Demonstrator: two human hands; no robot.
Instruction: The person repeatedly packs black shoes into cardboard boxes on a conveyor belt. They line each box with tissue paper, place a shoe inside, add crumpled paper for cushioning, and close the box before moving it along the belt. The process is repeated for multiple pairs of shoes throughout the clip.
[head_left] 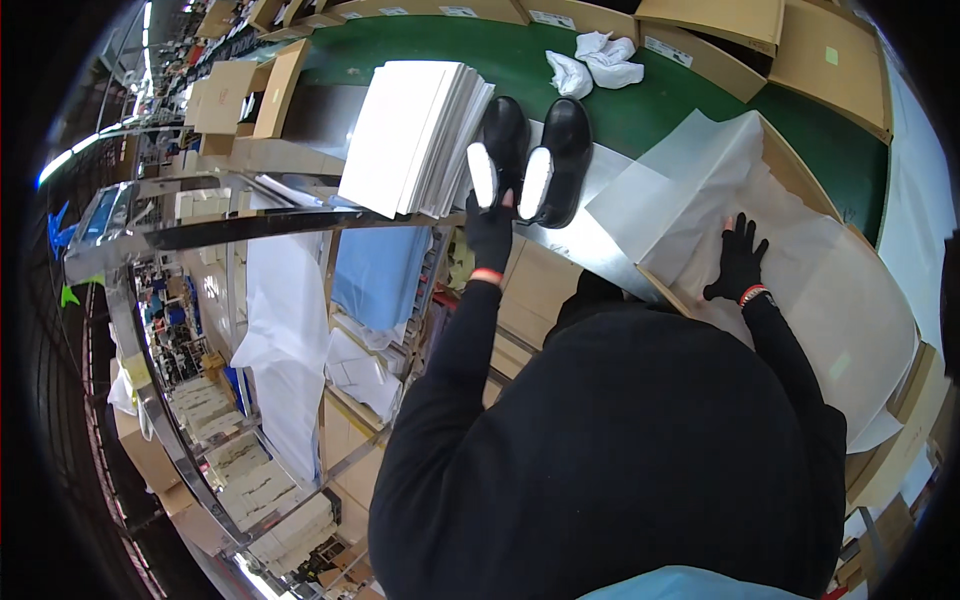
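Note:
A pair of black leather shoes stands side by side on the metal edge of the table, a left shoe (507, 130) and a right shoe (571, 150), each with white padding in its opening. My left hand (489, 238), in a black glove with bare fingertips, grips the heel end of the left shoe; part of its fingers is hidden. To the right lies an open cardboard box (800, 165) lined with white tissue paper (815, 255). My right hand (738, 262), gloved the same way, rests on this paper with its fingers spread and holds nothing.
A stack of white sheets (410, 135) leans just left of the shoes. Crumpled white paper (605, 62) lies on the green conveyor belt (440, 40). Open cardboard boxes (715, 45) line the far side. A metal frame (250, 230) juts out at left, near blue sheets (378, 275).

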